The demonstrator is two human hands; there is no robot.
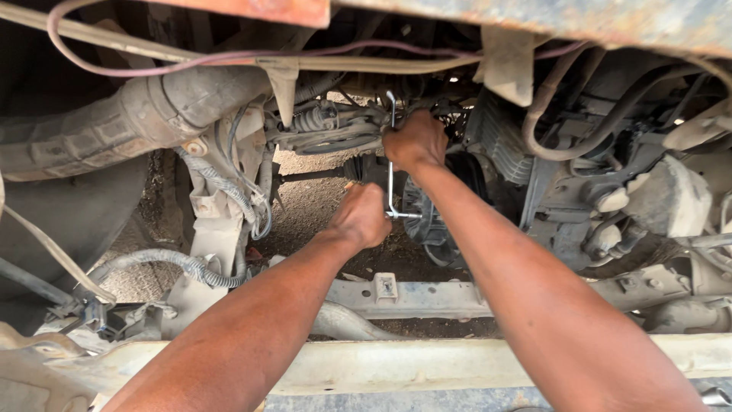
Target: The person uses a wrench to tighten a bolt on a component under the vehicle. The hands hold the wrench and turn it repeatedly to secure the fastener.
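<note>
Where both hands meet at frame centre: right hand (415, 141) clenched on wrench (391, 164) top, left hand (362, 217) fingers grasping lower end. Stiff steel, likely greasy; grip ends.

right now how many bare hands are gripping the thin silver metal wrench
2: the left hand grips the lower end of the thin silver metal wrench, the right hand its upper part. No other hands visible.

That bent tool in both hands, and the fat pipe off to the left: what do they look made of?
Bent tool: looks like bright plated steel, thin and silvery with a clean shine; the right hand and left hand both grip it. Fat pipe: probably steel too, but dull, grey-brown and crusted with dirt or rust, so the finish is uncertain.
</note>
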